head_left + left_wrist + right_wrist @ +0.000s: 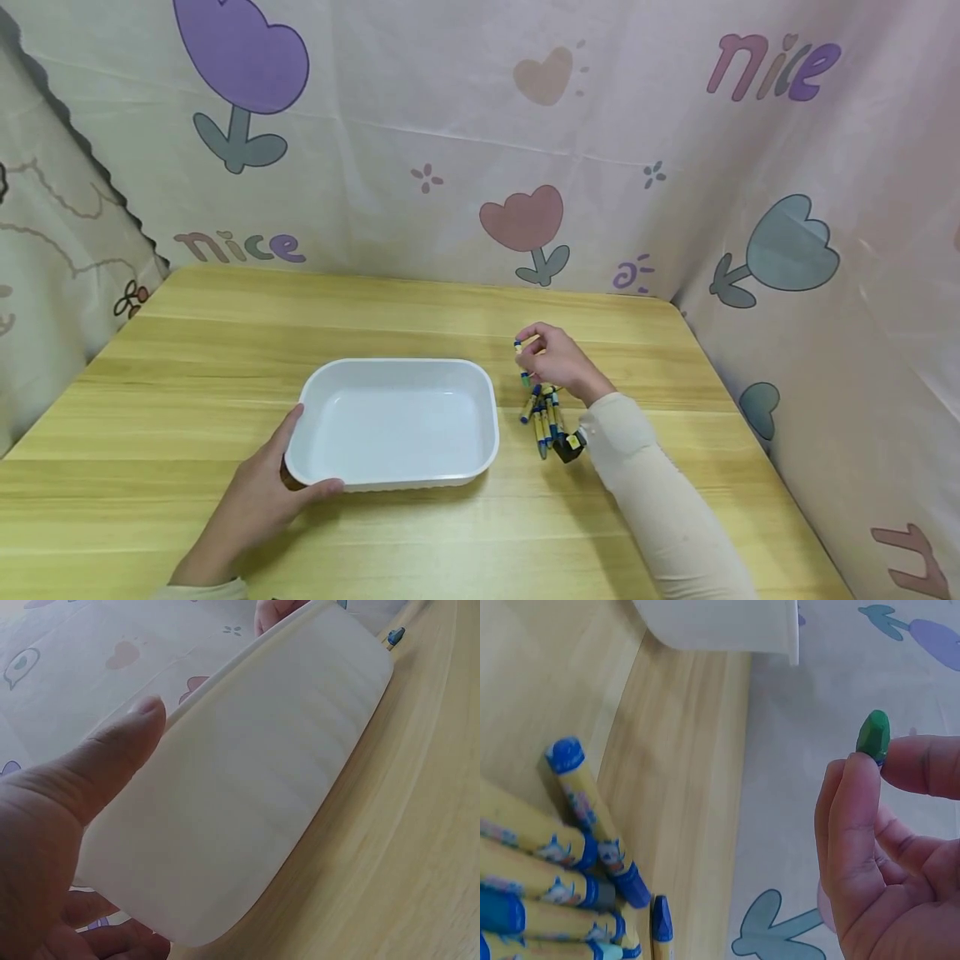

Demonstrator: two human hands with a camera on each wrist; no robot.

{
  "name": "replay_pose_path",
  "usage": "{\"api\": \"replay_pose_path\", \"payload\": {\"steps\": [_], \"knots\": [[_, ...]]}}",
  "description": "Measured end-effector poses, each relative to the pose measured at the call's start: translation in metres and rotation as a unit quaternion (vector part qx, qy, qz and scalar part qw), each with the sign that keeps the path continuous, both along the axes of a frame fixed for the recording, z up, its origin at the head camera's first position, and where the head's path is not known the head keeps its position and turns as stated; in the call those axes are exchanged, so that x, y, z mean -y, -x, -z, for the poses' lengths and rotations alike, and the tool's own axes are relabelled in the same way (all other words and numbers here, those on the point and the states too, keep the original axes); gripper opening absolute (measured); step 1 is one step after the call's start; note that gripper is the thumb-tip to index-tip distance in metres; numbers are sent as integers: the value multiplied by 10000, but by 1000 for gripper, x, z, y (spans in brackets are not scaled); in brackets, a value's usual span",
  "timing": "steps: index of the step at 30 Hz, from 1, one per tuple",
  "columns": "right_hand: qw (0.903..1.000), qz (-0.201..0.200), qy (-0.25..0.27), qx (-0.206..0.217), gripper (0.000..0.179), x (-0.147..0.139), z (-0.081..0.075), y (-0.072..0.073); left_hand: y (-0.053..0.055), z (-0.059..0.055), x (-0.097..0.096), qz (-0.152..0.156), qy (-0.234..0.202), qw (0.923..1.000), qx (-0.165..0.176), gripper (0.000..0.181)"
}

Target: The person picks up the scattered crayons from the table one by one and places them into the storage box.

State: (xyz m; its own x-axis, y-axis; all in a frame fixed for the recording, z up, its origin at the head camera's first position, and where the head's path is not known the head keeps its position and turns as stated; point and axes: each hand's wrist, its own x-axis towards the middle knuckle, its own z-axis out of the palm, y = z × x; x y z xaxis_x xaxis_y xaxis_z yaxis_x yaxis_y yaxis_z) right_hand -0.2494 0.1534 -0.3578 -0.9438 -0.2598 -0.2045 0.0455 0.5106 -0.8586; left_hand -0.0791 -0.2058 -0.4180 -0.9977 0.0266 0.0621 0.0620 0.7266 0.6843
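A green crayon (874, 735) with a paper wrapper is pinched between the thumb and fingers of my right hand (557, 360), above the table right of the tray. Its green tip shows in the right wrist view; the fingers hide most of the rest. Below the hand lies a loose pile of crayons (542, 423) in yellow and blue wrappers. My left hand (262, 487) grips the left near corner of a white rectangular tray (397, 429). In the left wrist view the thumb (124, 746) lies along the tray's side, with the other fingers partly hidden behind the corner.
The wooden table (420, 542) carries the tray and the pile. A printed curtain (405, 100) hangs behind the table and along its sides. A small black camera (570, 447) on my right wrist overlaps the pile in the head view.
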Motion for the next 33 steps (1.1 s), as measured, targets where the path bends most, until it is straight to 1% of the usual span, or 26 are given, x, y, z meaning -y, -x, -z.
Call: {"api": "replay_pose_path", "payload": {"steps": [6,10,16,23,29,33], "knots": [[9996,-212,36,176,31,11,0,-2,-4,-1,2,-52,1,10000,64,112],[9997,-196,57,112,31,15,-3,-3,-2,-1,2,-33,8,10000,1,111],[9994,-332,58,115,33,20,-3,-1,-1,-2,3,-27,69,9999,-85,111],[9989,-449,49,106,37,28,-4,1,-1,-5,1,3,67,10000,24,112],[9976,-662,-61,204,36,36,-5,3,0,-4,0,-19,42,10000,33,113],[9958,-839,-107,341,33,41,-7,3,-1,-1,-1,-12,24,10000,-15,112]]}}
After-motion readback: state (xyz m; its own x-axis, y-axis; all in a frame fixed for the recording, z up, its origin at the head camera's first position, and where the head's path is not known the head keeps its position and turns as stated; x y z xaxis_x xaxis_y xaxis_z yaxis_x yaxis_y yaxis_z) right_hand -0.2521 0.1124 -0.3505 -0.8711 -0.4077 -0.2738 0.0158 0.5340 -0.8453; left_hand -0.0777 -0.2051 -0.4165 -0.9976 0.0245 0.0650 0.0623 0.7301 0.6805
